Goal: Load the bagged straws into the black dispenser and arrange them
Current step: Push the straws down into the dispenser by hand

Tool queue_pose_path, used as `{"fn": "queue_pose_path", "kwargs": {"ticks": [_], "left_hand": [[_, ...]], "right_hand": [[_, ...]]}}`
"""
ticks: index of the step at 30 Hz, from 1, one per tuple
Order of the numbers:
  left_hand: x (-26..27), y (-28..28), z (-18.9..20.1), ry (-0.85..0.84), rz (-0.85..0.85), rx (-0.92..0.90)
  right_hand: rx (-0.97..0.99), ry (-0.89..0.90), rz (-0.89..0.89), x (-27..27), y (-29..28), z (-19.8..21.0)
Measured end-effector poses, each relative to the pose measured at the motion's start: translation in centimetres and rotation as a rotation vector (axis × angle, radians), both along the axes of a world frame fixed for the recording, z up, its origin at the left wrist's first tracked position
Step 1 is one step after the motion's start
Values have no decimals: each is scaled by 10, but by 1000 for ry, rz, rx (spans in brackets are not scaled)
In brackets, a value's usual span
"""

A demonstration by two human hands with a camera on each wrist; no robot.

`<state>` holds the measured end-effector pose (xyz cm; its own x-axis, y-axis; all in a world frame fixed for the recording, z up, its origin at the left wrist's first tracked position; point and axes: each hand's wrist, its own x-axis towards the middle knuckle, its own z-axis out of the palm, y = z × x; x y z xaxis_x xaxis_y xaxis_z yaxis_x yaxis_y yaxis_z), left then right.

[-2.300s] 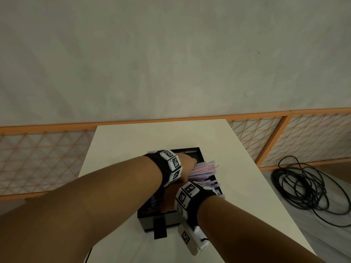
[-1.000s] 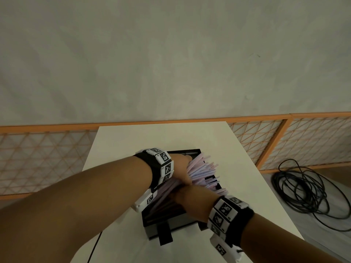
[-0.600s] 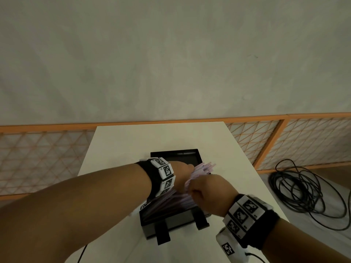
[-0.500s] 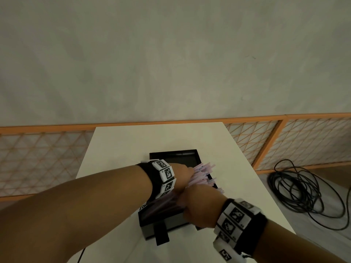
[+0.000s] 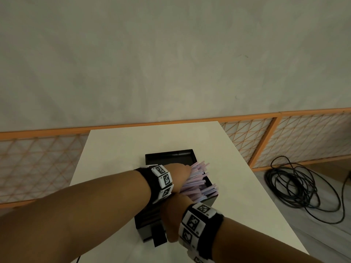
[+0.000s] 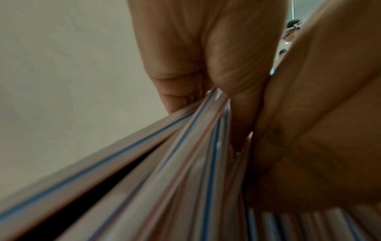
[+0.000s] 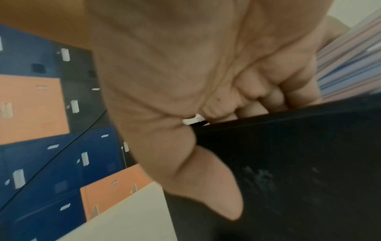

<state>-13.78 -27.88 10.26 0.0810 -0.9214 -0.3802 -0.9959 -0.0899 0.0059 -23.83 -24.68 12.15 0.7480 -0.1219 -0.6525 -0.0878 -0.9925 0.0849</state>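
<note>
— What are my hands doing?

— My left hand (image 5: 180,175) has its grip closed round the straws (image 5: 197,184); the fingers (image 6: 185,65) curl over them. My right hand (image 5: 171,219) hooks its curled fingers (image 7: 274,91) over the near rim of the box (image 5: 167,158), thumb down its front.

— Where are the straws?

— In the black box, fanned out and tilted, tips poking past its right side. The box sits on the white table (image 5: 117,149). A black cable (image 5: 302,185) lies coiled on the floor, well apart.
</note>
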Motion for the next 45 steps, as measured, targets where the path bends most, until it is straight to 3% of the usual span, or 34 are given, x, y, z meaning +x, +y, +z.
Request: {"fn": "queue_pose_path", "kwargs": {"ticks": [4,11,25,36,45], "left_hand": [[2,-7,-2,36,41,24],[6,-16,-7,57,78,26],[15,-19,-7,130,106,5],[18,-16,0,161,126,23],[10,-10,3,152,125,11]], "right_hand": [[67,127,-111,19,-17,-27],[48,54,-131,35,-37,-58],[73,-106,-129,29,-45,-62],[58,-234,-13,9,-38,-51],[83,84,-75,32,-41,-43]]}}
